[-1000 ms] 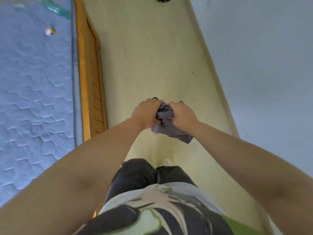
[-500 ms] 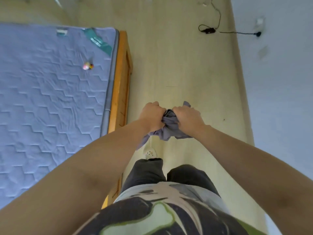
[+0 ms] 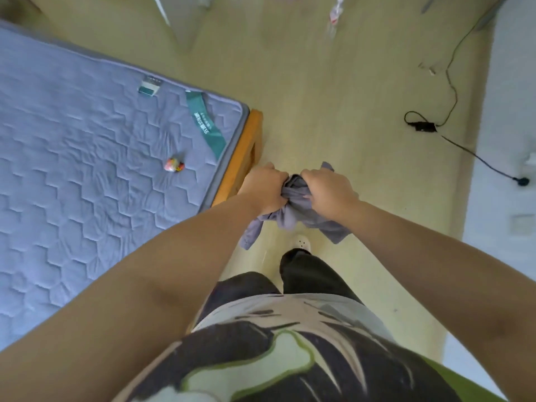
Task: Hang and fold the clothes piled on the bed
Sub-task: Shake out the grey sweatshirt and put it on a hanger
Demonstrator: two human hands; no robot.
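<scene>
A bed [image 3: 243, 152] with an orange wooden frame fills the left side of the view, its near corner pointing toward the middle. On it lies a blue-grey quilted mattress [image 3: 72, 169] stitched in a hexagon pattern. A teal band [image 3: 205, 123] with pale lettering crosses the mattress corner, and a small white and teal label [image 3: 149, 85] lies just beside the far edge. A small red, white and dark object [image 3: 173, 165] rests on the mattress near that corner; what it is cannot be told. The pale wooden floor [image 3: 333, 82] runs along the bed's right edge. On it, toward the right wall, lie a black cable [image 3: 475, 153] and a black adapter block [image 3: 425, 126].
</scene>
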